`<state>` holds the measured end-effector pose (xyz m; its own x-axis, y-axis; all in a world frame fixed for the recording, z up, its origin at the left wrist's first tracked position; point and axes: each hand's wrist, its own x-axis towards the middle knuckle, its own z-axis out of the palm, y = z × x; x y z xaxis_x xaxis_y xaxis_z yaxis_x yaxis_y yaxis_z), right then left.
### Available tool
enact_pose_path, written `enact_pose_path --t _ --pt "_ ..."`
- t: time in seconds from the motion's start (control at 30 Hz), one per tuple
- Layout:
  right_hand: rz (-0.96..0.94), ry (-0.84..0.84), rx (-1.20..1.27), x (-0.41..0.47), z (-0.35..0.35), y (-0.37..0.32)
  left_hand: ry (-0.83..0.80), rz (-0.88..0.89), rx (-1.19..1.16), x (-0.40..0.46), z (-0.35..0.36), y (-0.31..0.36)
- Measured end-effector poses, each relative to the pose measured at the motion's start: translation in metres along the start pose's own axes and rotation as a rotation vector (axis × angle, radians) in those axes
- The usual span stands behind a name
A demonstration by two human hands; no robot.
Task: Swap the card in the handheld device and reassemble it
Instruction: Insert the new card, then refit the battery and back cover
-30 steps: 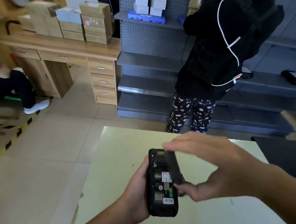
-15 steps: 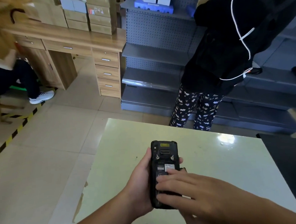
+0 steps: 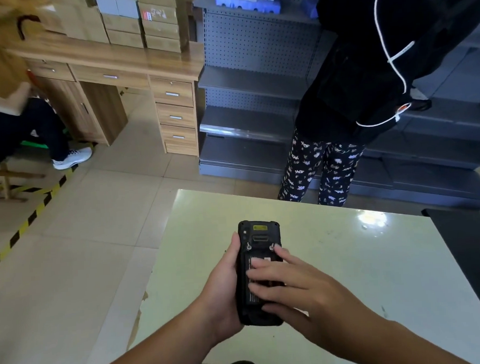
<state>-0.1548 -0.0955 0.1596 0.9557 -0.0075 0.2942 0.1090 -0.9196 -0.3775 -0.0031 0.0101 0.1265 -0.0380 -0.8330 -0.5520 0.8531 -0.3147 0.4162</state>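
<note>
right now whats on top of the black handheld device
The right hand lies with its fingers flat on the black handheld device, over a labelled black panel. What lies beneath that panel is covered.

Single head cam, wide-angle. Looks forward and down, close over the bench [image 3: 348, 259]. Shelving [image 3: 256, 83] further ahead.

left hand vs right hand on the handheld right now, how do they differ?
The left hand wraps the handheld device from its left edge and carries it above the table; the right hand lies on top. The left hand's fingers curl round the side, while the right hand's fingers are spread flat across the back panel. Both are bare and touch the device.
</note>
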Motion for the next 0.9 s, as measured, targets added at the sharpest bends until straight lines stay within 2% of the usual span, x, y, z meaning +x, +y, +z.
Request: enact_pose_path --t 0.13,0.3,0.73,0.83,0.9 --pt "0.018 0.079 -0.071 -0.002 0.011 0.008 0.019 0.028 -0.018 0.002 -0.004 0.004" --pt "0.121 0.180 0.011 -0.005 0.019 0.011 0.022 0.058 0.039 0.005 -0.009 0.005" --pt "0.221 0.122 0.018 0.012 0.009 0.017 0.017 0.083 0.037 0.019 -0.007 0.021" --pt "0.252 0.180 0.148 0.009 0.011 0.014 -0.030 0.081 0.037 0.017 -0.004 0.021" --pt "0.417 0.269 0.333 0.005 0.013 0.010 -0.077 0.105 0.003 0.017 -0.002 0.018"
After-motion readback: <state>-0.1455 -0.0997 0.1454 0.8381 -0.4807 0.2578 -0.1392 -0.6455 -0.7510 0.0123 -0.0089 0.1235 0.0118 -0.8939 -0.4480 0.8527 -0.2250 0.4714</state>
